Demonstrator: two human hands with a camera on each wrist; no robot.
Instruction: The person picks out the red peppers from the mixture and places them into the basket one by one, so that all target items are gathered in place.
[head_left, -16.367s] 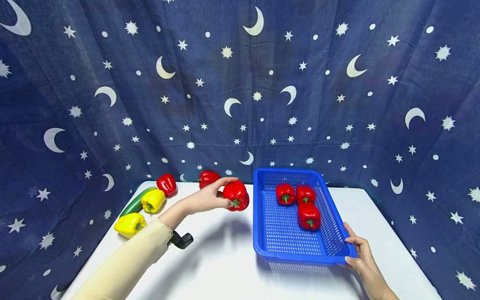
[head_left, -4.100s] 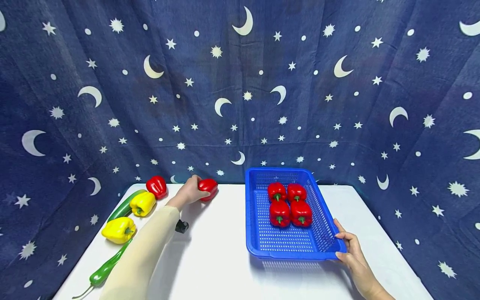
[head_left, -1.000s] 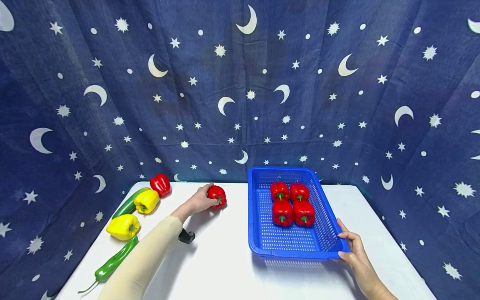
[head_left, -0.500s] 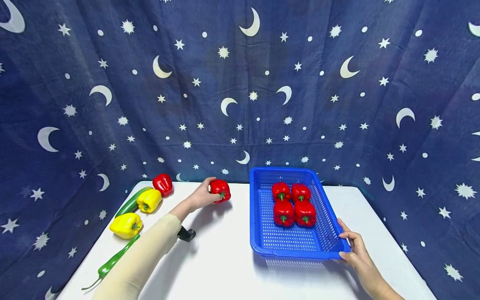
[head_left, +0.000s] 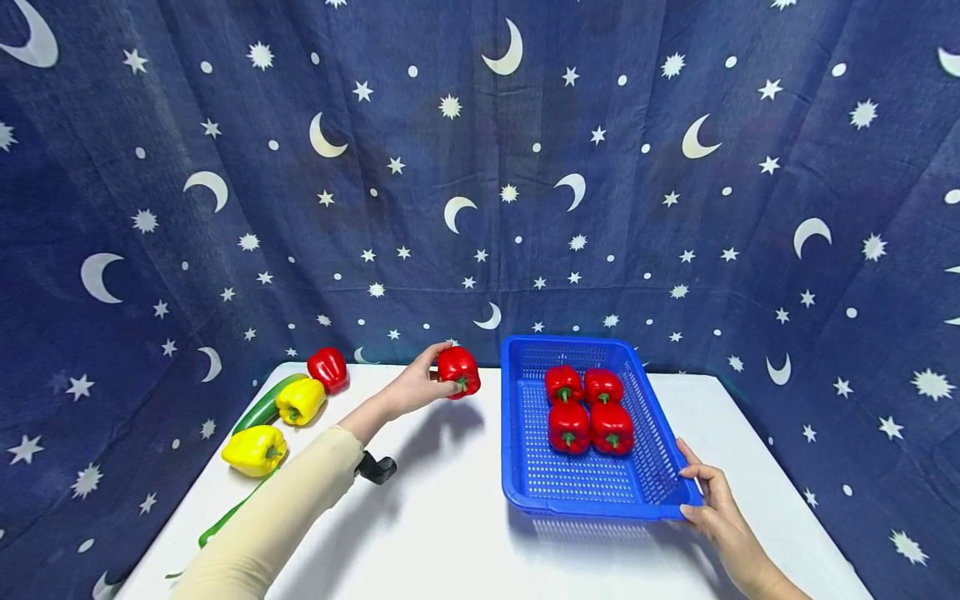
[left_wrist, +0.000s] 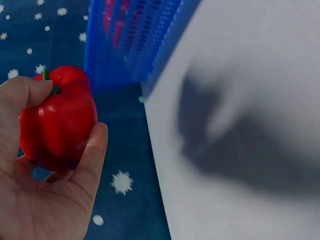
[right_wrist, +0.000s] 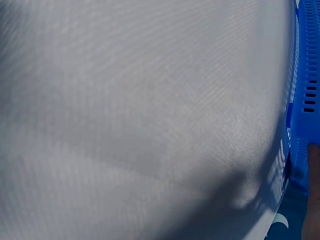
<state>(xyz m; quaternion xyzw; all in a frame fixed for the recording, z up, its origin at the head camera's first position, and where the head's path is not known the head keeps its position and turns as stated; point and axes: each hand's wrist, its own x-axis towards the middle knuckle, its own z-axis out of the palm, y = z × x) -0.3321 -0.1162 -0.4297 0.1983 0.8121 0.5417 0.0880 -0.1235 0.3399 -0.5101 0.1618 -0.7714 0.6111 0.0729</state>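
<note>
My left hand (head_left: 414, 388) holds a red bell pepper (head_left: 459, 372) up off the table, left of the basket. In the left wrist view, the thumb lies by the green stem of the bell pepper (left_wrist: 60, 120) and the fingers curl round its underside. Several red bell peppers sit together in the blue plastic basket (head_left: 573, 510), two of them at the back (head_left: 563, 383). At the basket's near right corner my right hand (head_left: 718, 515) grips the rim, thumb in front and fingers along the side. Only a finger (right_wrist: 313, 175) of it shows in the right wrist view.
On the left of the white table (head_left: 450, 533) lie another red bell pepper (head_left: 327, 370), two yellow bell peppers (head_left: 301, 401), a dark green cucumber-like vegetable (head_left: 264, 405) and a long green chili pepper (head_left: 232, 517), partly behind the left sleeve. A starry blue curtain (head_left: 420, 208) encloses the table.
Since earlier, another red bell pepper has gone into the basket. My left hand has taken the one at the back edge, lifted it and carried it right. The right hand stays on the basket.
</note>
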